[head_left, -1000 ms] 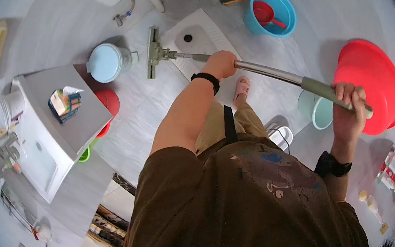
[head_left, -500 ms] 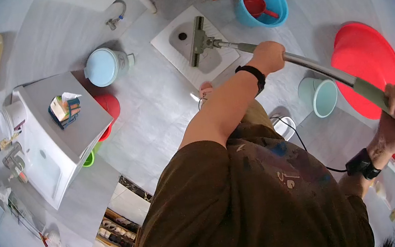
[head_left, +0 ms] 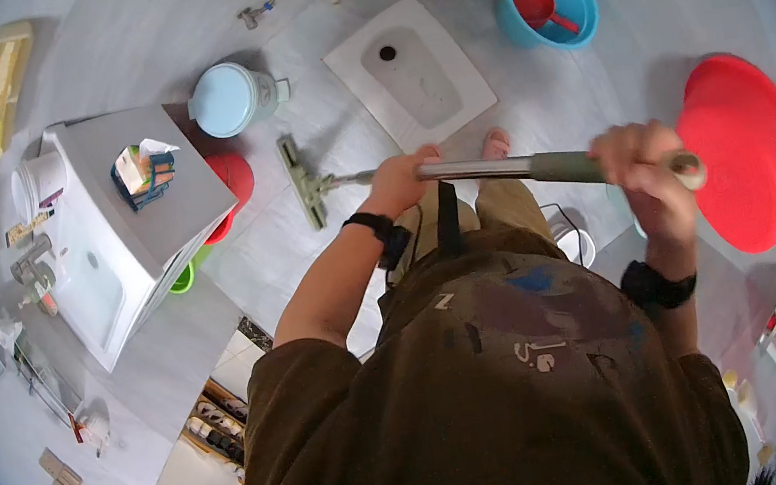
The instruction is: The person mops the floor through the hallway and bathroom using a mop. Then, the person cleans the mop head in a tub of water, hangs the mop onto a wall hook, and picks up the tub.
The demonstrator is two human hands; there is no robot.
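Mop (head_left: 482, 168) swings away from the toilet (head_left: 425, 78)! Its head (head_left: 303, 183) is left over the floor (head_left: 333, 136), near the bucket (head_left: 223, 102), so the stroke shifts to the tiles. Left hand (head_left: 397, 185), right hand (head_left: 645, 162): fingers wrapped around the handle. Shirt (head_left: 493, 426) lettering? Unreadable.

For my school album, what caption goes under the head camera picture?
A mop held near a squat toilet: left hand nearer its head, right hand by the other end.

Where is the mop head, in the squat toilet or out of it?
Out of it: bare floor tiles show between the mop head and the squat toilet.
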